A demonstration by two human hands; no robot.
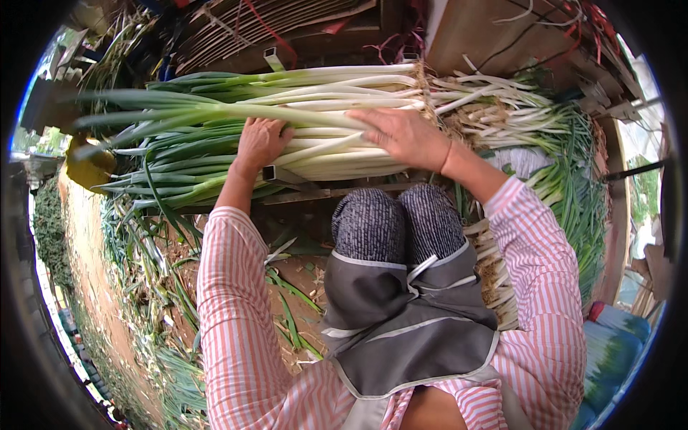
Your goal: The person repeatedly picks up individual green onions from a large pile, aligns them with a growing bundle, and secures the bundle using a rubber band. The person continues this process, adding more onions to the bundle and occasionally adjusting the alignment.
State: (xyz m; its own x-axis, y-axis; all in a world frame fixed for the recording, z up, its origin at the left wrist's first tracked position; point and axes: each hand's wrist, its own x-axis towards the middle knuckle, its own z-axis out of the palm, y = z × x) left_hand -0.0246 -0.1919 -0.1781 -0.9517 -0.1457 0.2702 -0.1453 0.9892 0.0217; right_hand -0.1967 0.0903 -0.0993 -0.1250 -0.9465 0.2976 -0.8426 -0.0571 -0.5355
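Observation:
A long green onion (252, 111) lies slantwise above a row of others, its green leaves blurred at the left. My right hand (406, 137) has its fingers closed over the white end of this stalk. Just below the stalk, my left hand (262, 141) rests at the pile, its fingertips partly hidden beneath the stalk; its hold on anything is unclear. The pile of long green onions (333, 161) lies side by side in a metal-framed rack (293, 180), white root ends to the right and green leaves to the left.
More green onions with roots (505, 118) are heaped at the right. Square metal tube posts (273, 58) rise at the rack's sides. Corrugated cardboard (226, 37) is stacked behind. Leaf scraps (293, 317) litter the ground, and a blue-green wrapped bundle (613, 349) stands lower right.

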